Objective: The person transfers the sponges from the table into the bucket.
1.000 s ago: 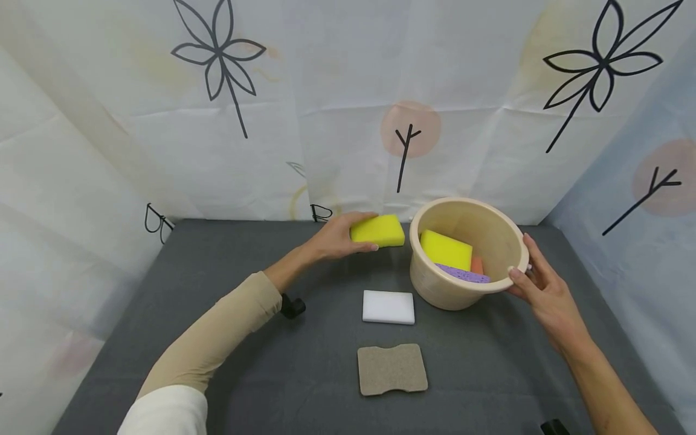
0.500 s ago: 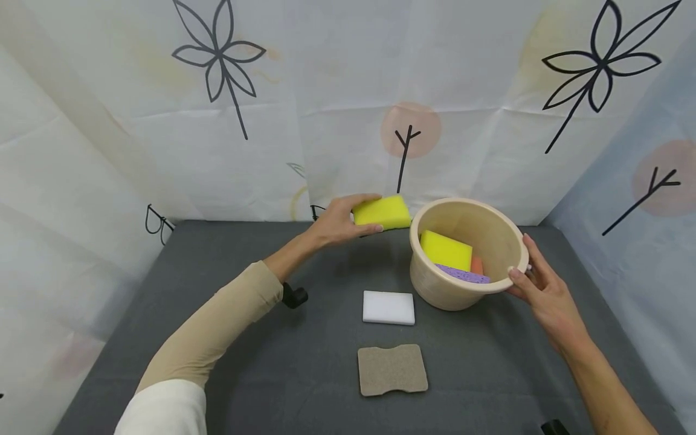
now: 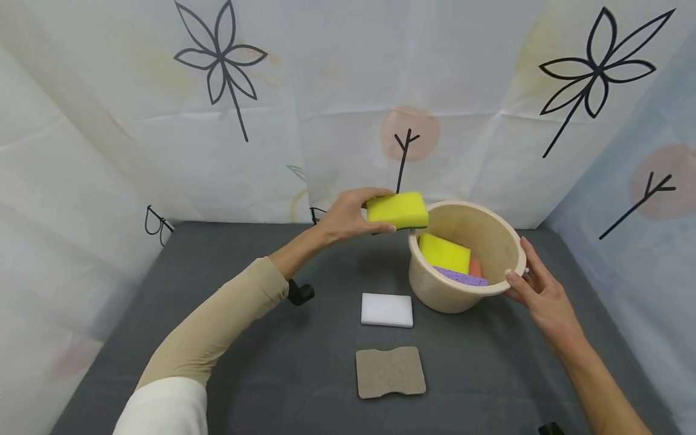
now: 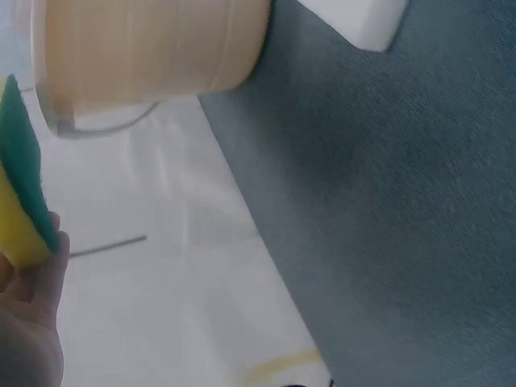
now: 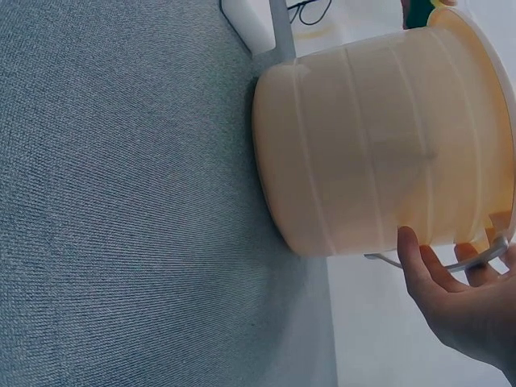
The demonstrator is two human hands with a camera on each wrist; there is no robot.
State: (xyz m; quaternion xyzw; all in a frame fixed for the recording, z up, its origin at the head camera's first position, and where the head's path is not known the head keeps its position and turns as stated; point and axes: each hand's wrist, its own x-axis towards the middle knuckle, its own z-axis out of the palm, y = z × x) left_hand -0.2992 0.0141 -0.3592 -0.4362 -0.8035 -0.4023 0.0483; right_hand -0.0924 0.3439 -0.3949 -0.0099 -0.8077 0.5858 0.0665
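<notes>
My left hand [image 3: 348, 216] pinches a yellow sponge [image 3: 398, 210] between thumb and fingers, above the table and at the left rim of a beige bucket [image 3: 443, 296]. In the left wrist view the sponge [image 4: 20, 177] shows a green scouring side. The right hand [image 3: 546, 296] grips the bucket's right rim, thumb at the near side; in the right wrist view, its fingers are by the wire handle [image 5: 476, 260]. Inside the bucket lie another yellow sponge [image 3: 444, 252], a purple speckled sponge [image 3: 461, 277] and an orange piece [image 3: 475, 267], partly hidden.
A white rectangular sponge [image 3: 387, 310] lies on the dark grey table [image 3: 283, 374] left of the bucket's base. Nearer to me is a flat grey-brown pad [image 3: 390, 373] with notched edges. A patterned white curtain [image 3: 337, 72] hangs behind the table.
My left hand has lifted the yellow sponge and carried it right, from beside the bucket up to its rim. The right hand keeps its grip on the bucket.
</notes>
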